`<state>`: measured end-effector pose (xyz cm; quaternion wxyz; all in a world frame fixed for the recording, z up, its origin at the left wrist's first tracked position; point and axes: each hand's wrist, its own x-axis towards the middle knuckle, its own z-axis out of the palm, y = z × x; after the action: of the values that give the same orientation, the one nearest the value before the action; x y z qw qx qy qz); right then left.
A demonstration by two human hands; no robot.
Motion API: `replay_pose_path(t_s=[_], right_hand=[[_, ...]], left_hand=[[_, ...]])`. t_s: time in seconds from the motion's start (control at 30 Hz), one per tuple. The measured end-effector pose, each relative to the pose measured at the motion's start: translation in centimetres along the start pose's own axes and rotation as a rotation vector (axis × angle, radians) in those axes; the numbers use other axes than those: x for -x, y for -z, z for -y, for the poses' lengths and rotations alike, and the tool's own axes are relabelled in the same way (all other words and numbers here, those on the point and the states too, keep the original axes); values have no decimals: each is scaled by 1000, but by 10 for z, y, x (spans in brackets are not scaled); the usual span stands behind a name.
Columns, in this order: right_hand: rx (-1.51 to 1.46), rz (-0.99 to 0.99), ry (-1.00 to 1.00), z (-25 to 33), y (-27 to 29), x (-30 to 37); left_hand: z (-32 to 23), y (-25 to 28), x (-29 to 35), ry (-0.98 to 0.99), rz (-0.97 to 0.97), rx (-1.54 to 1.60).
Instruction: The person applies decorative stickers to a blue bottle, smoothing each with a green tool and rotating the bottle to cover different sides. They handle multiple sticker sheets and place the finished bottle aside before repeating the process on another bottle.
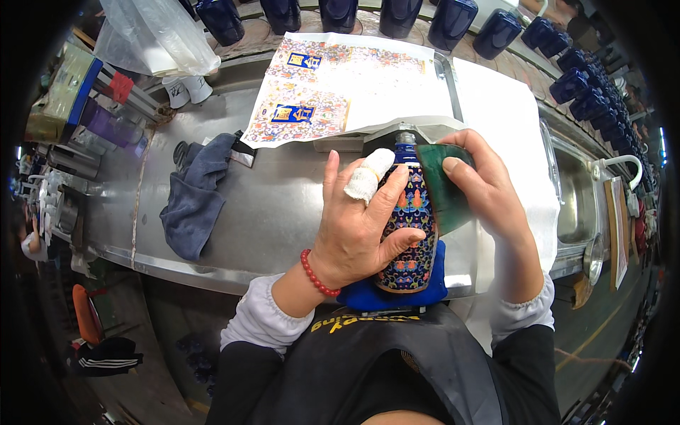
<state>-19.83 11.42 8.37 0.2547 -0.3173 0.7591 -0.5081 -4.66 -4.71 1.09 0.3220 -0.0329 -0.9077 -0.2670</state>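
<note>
A dark blue bottle (409, 244) with a colourful floral pattern lies tilted, its neck pointing away from me, its lower end on a folded blue cloth (440, 265). My left hand (361, 227) rests on the bottle's left side with its fingers stretched and spread, the thumb across the patterned face. White cloth wraps one finger of that hand. In my right hand (485, 173), pinched between thumb and fingers, is a flat dark green flexible sheet, like a scraper (443, 191), with its edge against the bottle's upper right side.
Printed decal sheets (304, 85) on white paper lie beyond the bottle. A grey-blue towel (195, 198) is on the metal bench (276, 205) at left. Several dark blue bottles (338, 14) line the far side. A sink (577, 205) is at right.
</note>
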Motion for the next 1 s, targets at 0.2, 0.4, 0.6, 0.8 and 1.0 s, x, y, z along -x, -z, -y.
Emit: replay_pose_path(t_s=[0.2,0.4,0.6,0.8,1.0], right_hand=[[329,-31,265,2,4,8],[764,-73,527,-11,-12,19],[800,-91,555,-10,-18,19],[791,-89,558,-13,-17,18],[747,-124,566,-23,-16,18]], left_hand=[[3,-2,2,53,-6,83],[5,-4,5,45,-23,89],[5,-5,4,30,-34,82],[4,-5,5,41,-37,101],[7,-2,5,7,-14,47]])
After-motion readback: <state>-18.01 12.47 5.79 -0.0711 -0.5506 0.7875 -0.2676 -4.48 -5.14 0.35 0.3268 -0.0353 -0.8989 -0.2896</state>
